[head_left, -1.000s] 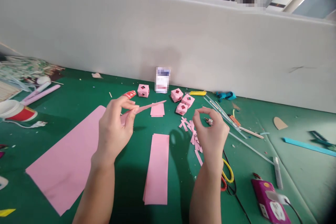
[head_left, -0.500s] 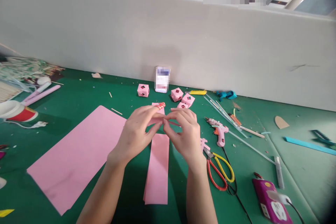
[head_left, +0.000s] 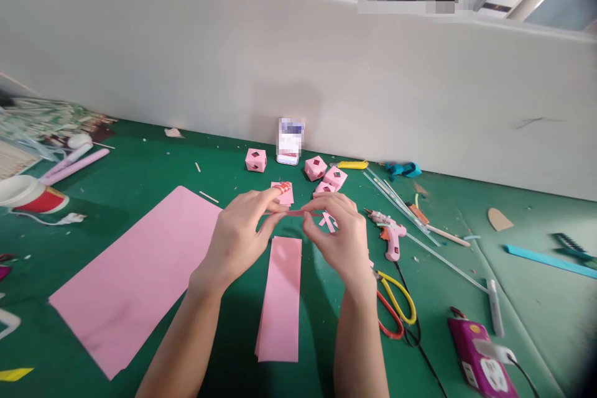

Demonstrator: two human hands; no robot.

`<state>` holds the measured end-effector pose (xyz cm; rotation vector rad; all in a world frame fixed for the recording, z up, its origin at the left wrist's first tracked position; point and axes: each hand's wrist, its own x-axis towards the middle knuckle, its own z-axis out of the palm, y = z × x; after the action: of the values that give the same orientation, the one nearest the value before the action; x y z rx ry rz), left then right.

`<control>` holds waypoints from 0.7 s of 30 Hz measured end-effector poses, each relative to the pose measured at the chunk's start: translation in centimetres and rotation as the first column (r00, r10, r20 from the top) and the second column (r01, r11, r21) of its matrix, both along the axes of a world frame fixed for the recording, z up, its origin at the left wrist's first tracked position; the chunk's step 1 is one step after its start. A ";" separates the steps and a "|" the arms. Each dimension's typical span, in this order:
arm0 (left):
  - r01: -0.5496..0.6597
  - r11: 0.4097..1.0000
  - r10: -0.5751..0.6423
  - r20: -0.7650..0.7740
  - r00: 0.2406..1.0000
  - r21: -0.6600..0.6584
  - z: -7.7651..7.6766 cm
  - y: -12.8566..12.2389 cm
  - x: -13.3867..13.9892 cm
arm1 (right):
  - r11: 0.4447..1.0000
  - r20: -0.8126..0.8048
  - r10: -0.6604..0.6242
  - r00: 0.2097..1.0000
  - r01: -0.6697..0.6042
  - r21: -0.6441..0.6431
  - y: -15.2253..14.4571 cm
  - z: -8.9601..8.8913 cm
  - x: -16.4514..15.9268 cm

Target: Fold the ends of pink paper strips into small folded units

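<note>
Between my two hands is a small piece of pink paper [head_left: 295, 213], seen nearly edge-on. My left hand [head_left: 245, 233] pinches its left end, and my right hand [head_left: 336, 233] pinches its right end. A red-patterned wrap covers a left fingertip. Just beyond the fingers lie small pink paper squares [head_left: 285, 198] and narrow pink offcuts [head_left: 329, 222]. Below the hands rests a stack of long pink paper strips [head_left: 282, 301]. Folded pink paper shapes with diamond holes sit farther back, one on the left [head_left: 256, 160] and several on the right [head_left: 316, 168].
A large pink sheet [head_left: 140, 273] lies left, near a paper cup [head_left: 40, 194]. A phone [head_left: 289, 142] leans on the partition. To the right are a yellow cutter [head_left: 352, 165], a pink glue gun [head_left: 392, 236], scissors [head_left: 396, 298] and a purple power strip [head_left: 482, 354].
My hands have drawn apart, the right one moving rightward, so more of the held paper shows between them. The small squares and offcuts behind are more visible, and the scissors are partly covered.
</note>
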<state>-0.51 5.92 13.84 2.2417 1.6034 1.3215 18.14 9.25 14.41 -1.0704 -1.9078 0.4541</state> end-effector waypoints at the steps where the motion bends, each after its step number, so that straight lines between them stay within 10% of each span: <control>1: 0.003 1.000 -0.003 -0.006 1.000 -0.010 0.1 0.0 0.1 | 1.000 0.006 0.000 1.000 0.000 0.003 0.0 0.0 -0.1; 21: -0.067 0.998 0.067 -0.023 0.997 0.019 -0.2 0.1 -0.4 | 0.972 0.101 -0.230 0.968 0.223 0.076 0.8 -1.0 1.2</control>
<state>-0.90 6.02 13.67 2.2409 1.6954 1.3349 19.35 10.08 13.42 -1.2753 -1.8522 0.2075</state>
